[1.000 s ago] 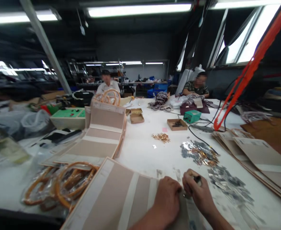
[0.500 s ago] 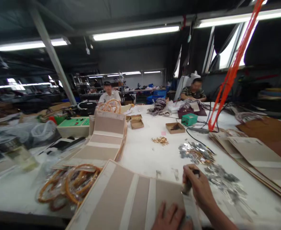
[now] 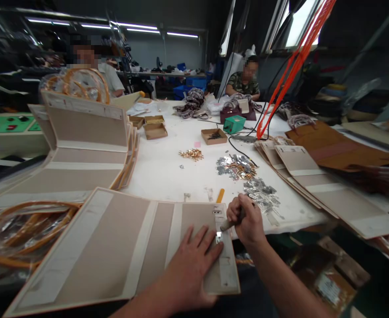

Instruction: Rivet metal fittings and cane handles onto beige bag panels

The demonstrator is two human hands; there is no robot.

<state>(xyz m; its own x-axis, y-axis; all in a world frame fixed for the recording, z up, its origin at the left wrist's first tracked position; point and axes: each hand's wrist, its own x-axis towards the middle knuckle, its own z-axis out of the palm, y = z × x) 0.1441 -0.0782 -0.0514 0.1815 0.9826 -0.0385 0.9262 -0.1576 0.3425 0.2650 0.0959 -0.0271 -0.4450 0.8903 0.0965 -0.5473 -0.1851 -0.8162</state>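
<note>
A flat beige folded panel with pale strips (image 3: 115, 243) lies on the white table (image 3: 168, 172) in front of me. My left hand (image 3: 189, 269) rests flat on its right end, fingers spread, fingertips beside a small shiny metal clip (image 3: 218, 238). My right hand (image 3: 247, 221) is closed round a short dark-handled tool (image 3: 229, 224), whose tip points down at the panel's edge near that clip. Another small metal fitting (image 3: 217, 212) sits on the panel just above.
Silver metal parts (image 3: 260, 192) and gold ones (image 3: 191, 154) lie in heaps mid-table. More panels are stacked left (image 3: 81, 145) and right (image 3: 313, 176). Orange ring handles in plastic (image 3: 18, 229) lie at left. Small cardboard boxes, a green box (image 3: 234, 124), an orange strap and two seated people are beyond.
The view has dropped and swung closer to the table. My left hand has opened flat on the panel's right end, and my right hand with the tool has come down to the panel edge.
</note>
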